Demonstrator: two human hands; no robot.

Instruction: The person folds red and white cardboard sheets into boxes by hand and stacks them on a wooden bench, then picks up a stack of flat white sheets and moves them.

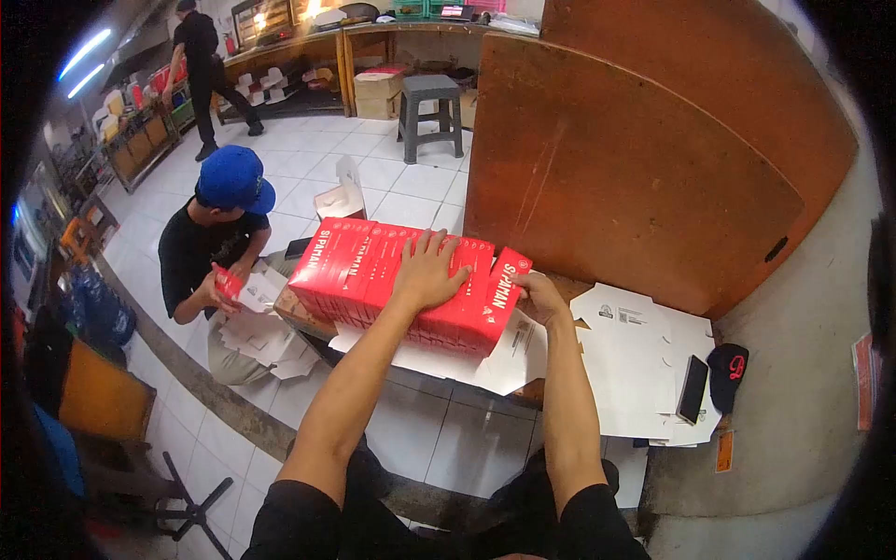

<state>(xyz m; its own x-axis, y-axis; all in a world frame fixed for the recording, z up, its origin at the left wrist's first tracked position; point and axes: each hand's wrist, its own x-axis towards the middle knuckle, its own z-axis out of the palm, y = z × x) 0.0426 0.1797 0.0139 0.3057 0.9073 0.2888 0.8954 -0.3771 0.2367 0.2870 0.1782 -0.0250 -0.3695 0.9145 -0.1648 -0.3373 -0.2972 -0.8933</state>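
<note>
Head view: red cartons [350, 271] seen in a row on the low bench [304, 315]; white card sheets [630, 350] at right. The left hand [429, 278] is laid on top, fingers spread, nothing gripped. The end carton [505, 295] is pinched at its right edge by the partly closed right hand [543, 301]. Card judged light, smooth, easily dented; edges to be held gently.

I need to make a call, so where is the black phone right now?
In the head view, the phone lies at the right, on the white cardboard sheets, just left of the dark cap.
</note>
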